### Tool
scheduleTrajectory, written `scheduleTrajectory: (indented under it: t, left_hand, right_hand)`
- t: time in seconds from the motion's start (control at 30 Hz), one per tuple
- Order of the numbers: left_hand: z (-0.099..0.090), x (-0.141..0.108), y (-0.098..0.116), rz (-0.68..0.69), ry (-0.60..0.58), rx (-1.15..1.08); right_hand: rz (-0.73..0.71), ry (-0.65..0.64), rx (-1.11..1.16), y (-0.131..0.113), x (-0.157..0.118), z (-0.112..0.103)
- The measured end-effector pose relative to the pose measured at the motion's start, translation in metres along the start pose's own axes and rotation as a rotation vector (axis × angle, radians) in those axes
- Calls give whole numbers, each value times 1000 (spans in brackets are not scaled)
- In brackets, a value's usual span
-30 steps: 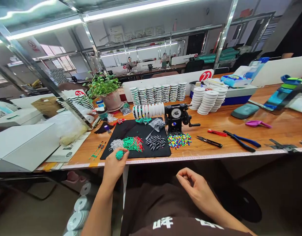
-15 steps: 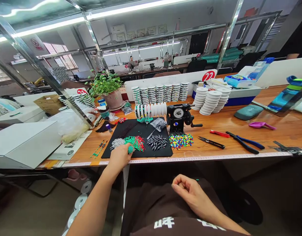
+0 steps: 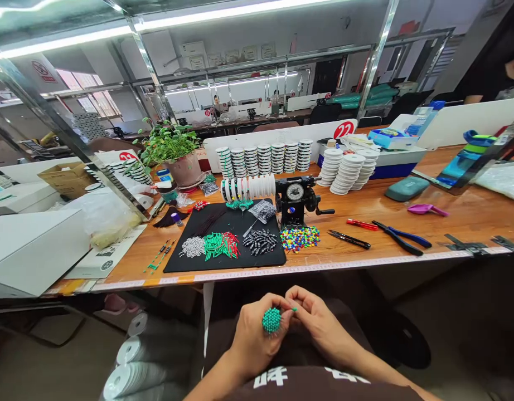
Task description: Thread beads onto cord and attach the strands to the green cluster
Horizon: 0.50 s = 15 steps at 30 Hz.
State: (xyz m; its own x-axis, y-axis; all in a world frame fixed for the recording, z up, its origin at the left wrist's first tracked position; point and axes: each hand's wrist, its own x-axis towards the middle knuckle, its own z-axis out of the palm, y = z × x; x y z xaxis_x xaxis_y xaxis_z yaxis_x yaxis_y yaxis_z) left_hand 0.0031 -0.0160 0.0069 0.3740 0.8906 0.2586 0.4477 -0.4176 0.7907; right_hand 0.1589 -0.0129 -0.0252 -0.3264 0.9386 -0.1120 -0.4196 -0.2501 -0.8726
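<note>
From the head camera, the left hand (image 3: 252, 342) was raised over the person's brown top (image 3: 319, 387), below the counter's edge, with its fingers curled around a green beaded ball (image 3: 271, 321). The ball sat against the fingertips, gripped firmly. The right hand (image 3: 318, 326) was just beside it, its fingertips (image 3: 294, 297) pinched together on a small green piece (image 3: 294, 309) touching the ball.

Ahead, the wooden counter (image 3: 470, 220) carried a black mat (image 3: 257, 263) with a pile of silver beads (image 3: 193, 247), green and red tube beads (image 3: 221, 245) and dark metal tubes (image 3: 260, 241). Just right of the mat lay a heap of multicoloured beads (image 3: 299, 238), behind it a black hand-cranked winder (image 3: 295, 195). Further right were stacked white spools (image 3: 348, 174), scissors (image 3: 349, 239) and blue-handled pliers (image 3: 401, 238). A potted plant (image 3: 169, 147) stood at the back left.
</note>
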Motion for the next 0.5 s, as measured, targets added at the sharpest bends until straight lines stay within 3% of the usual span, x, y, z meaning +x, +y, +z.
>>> scheduleTrajectory:
  t: [0.13,0.27,0.37,0.5]
  left_hand:
    - [4,2,-10,112,68,125]
    - [6,0,-18,177,73,323]
    - [7,0,-21,132,21,428]
    - [7,3,-20,-66,-41,306]
  right_hand:
    - [-96,77,-167,4,3,-6]
    - [-315,208,-603,5,6,-12]
    - [-400,221,-819,4,5,-14]
    - [-394,247,-764,4,1,-14]
